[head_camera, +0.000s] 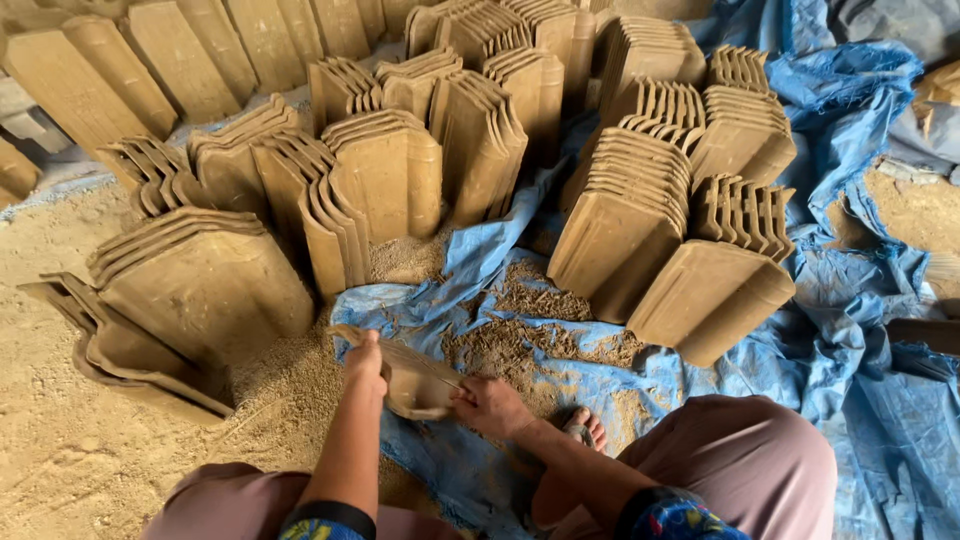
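Both hands hold one clay tile (415, 378) on its edge. Left hand (365, 365) grips the tile's top end, and right hand (490, 405) holds its lower end. It stands at the left edge of the blue sheet (850, 340), beside sawdust (530, 330). Stacks of tiles (400, 170) lean behind.
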